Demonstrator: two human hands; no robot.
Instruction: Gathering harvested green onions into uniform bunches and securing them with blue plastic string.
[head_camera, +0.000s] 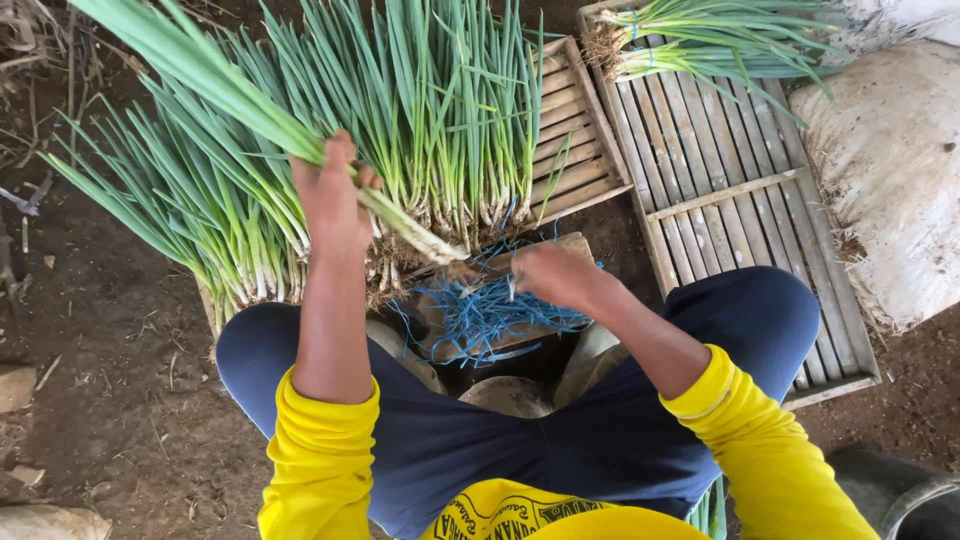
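Left hand (333, 200) grips a bunch of scallions (215, 85) at its lower stems; right hand (555, 277) pinches blue string (480, 315) over the crate (570, 130) edge.

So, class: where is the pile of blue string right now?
In the head view, the blue string lies low in the middle on a small wooden board, just under the right hand, in front of the heaped green onions.
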